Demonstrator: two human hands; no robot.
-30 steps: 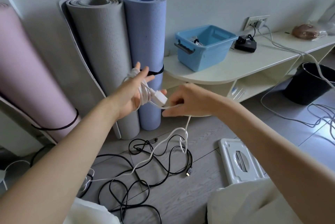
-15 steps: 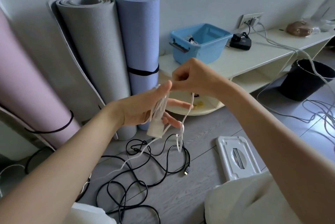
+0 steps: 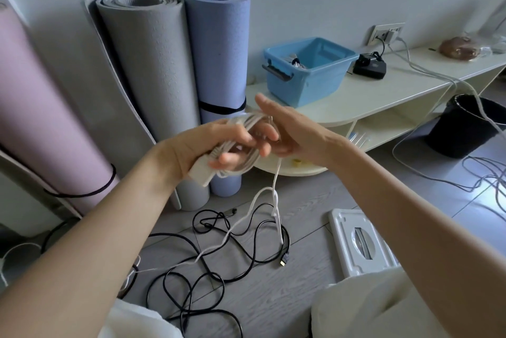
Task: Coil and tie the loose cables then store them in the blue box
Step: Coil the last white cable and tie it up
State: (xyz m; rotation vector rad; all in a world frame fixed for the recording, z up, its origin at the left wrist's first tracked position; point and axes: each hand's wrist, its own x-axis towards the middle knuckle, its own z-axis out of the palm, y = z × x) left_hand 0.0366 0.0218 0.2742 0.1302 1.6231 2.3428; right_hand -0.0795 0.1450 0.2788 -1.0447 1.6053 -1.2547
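While left hand [image 3: 219, 146] grips white cable coil [image 3: 246, 143], fingers curled round loops, white plug block [image 3: 201, 173] sticks out below palm. Left forearm angled up from lower left. Right hand [image 3: 290, 129] just right of coil, back of hand to camera, thumb up, fingers toward loops; whether it pinches strand, cannot tell. Loose tail drops from grip to floor, onto black cable tangle [image 3: 219, 250]. Blue box [image 3: 309, 69] beyond right hand, on low shelf [image 3: 383, 91].

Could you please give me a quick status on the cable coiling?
Left hand grips coiled white cable; right hand open beside it. Tail trails to floor. Tangled black cable untouched. Blue plastic box unobstructed.
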